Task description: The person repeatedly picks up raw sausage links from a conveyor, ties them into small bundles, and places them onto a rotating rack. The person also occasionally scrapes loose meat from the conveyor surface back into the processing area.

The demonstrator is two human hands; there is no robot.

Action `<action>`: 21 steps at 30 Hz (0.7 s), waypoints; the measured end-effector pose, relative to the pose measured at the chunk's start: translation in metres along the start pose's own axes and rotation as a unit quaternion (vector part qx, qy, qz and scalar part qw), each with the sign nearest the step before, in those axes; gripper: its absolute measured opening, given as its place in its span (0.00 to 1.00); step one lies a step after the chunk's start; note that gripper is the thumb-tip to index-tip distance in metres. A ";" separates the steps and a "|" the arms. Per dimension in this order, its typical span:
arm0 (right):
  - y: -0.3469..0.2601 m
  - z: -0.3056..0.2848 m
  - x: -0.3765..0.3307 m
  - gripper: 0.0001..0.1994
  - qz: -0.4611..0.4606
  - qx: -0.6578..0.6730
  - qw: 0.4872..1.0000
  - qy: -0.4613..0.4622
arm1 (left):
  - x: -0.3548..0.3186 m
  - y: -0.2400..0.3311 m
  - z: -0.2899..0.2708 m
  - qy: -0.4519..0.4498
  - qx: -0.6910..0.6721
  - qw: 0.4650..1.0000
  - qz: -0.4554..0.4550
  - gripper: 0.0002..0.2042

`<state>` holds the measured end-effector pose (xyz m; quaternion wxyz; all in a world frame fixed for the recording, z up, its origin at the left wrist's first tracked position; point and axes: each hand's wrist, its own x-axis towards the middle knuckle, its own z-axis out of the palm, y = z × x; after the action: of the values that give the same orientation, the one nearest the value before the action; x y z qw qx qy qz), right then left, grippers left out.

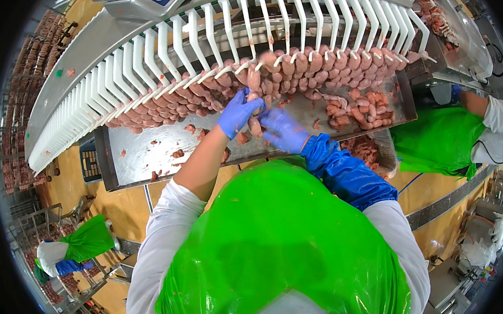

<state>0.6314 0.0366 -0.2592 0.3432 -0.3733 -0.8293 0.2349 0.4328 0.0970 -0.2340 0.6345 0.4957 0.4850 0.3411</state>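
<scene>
My left hand (239, 113), in a blue glove, is closed around a string of raw sausages (253, 80) that hangs from the hook row in front of me. One link (254, 127) dangles below its fingers. Just right of that link is my right hand (284, 130), also gloved and smeared by motion; whether it touches the sausage I cannot tell. Many more sausage links (315, 62) hang in loops from the curved row of white hooks (211, 37). Beneath them lies a steel tray (140, 157) with meat scraps on it.
Loose links and meat (363, 110) are heaped at the tray's right end, above a tub of meat (362, 150). A person in a green apron (438, 138) stands at right, another (88, 238) at far left. Racks of sausages (30, 66) line the left side.
</scene>
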 end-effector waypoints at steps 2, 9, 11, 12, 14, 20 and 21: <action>-0.005 -0.022 0.027 0.17 0.078 -0.022 0.986 0.146 | 0.007 0.003 -0.005 -0.040 -0.067 0.995 -0.065 0.23; 0.024 -0.018 0.088 0.14 0.225 0.200 0.928 0.218 | 0.014 0.001 0.001 0.031 -0.034 0.998 0.039 0.17; 0.027 -0.019 0.070 0.12 0.226 0.024 0.970 0.081 | 0.006 0.006 0.006 0.035 -0.047 0.996 0.063 0.18; 0.012 -0.026 0.065 0.11 0.201 -0.123 0.972 -0.007 | 0.001 0.003 -0.001 0.050 -0.016 0.997 0.053 0.19; 0.013 -0.024 0.039 0.12 0.243 -0.070 0.967 -0.028 | 0.003 -0.007 -0.011 0.062 0.043 0.996 0.036 0.21; 0.024 -0.030 0.018 0.19 0.187 -0.052 0.978 0.080 | 0.003 -0.038 -0.018 0.048 -0.011 0.995 0.084 0.28; 0.024 -0.037 0.015 0.21 0.194 -0.031 0.978 0.073 | 0.000 -0.040 -0.027 0.044 -0.014 0.996 0.079 0.29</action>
<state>0.6630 0.0682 -0.2445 0.3387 -0.5537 -0.7209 0.2430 0.4046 0.0940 -0.2736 0.5903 0.5083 0.4671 0.4182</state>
